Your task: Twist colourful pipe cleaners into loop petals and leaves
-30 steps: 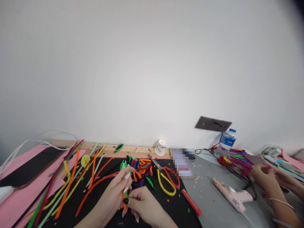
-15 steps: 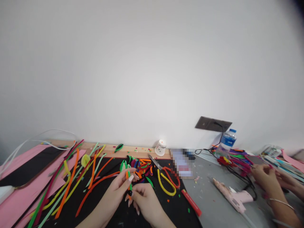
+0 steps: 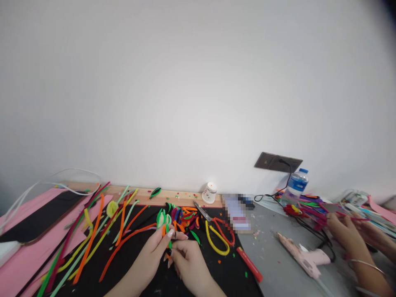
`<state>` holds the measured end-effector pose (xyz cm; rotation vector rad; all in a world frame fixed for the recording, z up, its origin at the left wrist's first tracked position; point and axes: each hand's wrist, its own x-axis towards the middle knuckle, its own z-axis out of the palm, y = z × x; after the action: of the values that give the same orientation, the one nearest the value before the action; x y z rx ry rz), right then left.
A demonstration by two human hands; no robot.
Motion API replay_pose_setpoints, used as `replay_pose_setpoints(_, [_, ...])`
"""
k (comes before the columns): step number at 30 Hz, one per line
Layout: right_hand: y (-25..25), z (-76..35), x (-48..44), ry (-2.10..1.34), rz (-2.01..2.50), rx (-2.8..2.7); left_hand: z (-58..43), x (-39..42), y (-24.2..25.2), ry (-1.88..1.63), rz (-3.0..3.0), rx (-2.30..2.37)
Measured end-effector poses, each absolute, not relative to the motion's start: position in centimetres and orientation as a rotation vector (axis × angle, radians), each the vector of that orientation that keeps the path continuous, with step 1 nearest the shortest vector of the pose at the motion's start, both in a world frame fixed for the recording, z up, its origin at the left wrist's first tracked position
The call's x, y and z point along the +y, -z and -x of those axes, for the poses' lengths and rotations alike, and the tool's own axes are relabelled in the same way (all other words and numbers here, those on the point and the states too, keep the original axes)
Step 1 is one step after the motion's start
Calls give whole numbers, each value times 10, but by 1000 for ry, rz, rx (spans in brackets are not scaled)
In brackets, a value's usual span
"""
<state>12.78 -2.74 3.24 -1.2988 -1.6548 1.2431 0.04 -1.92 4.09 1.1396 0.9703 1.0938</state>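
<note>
White wall (image 3: 198,90) fills the upper view, with a dark socket plate (image 3: 276,161) set low toward the right. Along its foot runs a pale wooden strip (image 3: 126,192) dotted with tiny coloured scraps (image 3: 195,195) and bearing an upturned paper cup (image 3: 209,194). In front lies a black mat (image 3: 222,272); to its right, a grey tabletop (image 3: 272,264) carries a pink glue gun (image 3: 301,255) and, farther back, a water bottle (image 3: 297,185). Loose fuzzy stems (image 3: 90,239) spread over the mat's left side and across pink paper (image 3: 15,264).

Above the mat's middle, the left hand (image 3: 154,245) pinches a green-and-orange fuzzy piece (image 3: 170,244) between thumb and fingers; the right hand (image 3: 190,258) has its fingers closed at the lower end. Just beyond sits a heap of bent stems (image 3: 187,218), scissors (image 3: 210,219) beside it. At far right, another person's hands (image 3: 343,231) hold a magenta stem (image 3: 355,217).
</note>
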Motion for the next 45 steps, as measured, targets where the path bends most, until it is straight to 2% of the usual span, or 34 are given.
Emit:
replay_pose_setpoints(5, [-33, -128, -26, -1406, 1290, -1542, 2, -20, -45, -1108, -1123, 962])
replay_pose_setpoints(16, [-37, -128, -28, -1426, 1246, -1530, 11, -12, -46, -1102, -1231, 970])
replay_pose_setpoints(24, [-34, -129, -27, -1380, 1302, -1573, 22, -11, -49, -1071, -1733, 1127])
replay_pose_setpoints(27, [-38, -131, -26, -1303, 1303, -1637, 23, -7, -48, -1099, -1743, 1127])
replay_pose_setpoints(33, [-47, -136, -27, -794, 1278, -1869, 24, 1, -40, -1168, -1485, 1025])
replay_pose_setpoints(45, [-36, -140, -23, -782, 1301, -1856, 30, 6, -39, -1141, -1399, 1086])
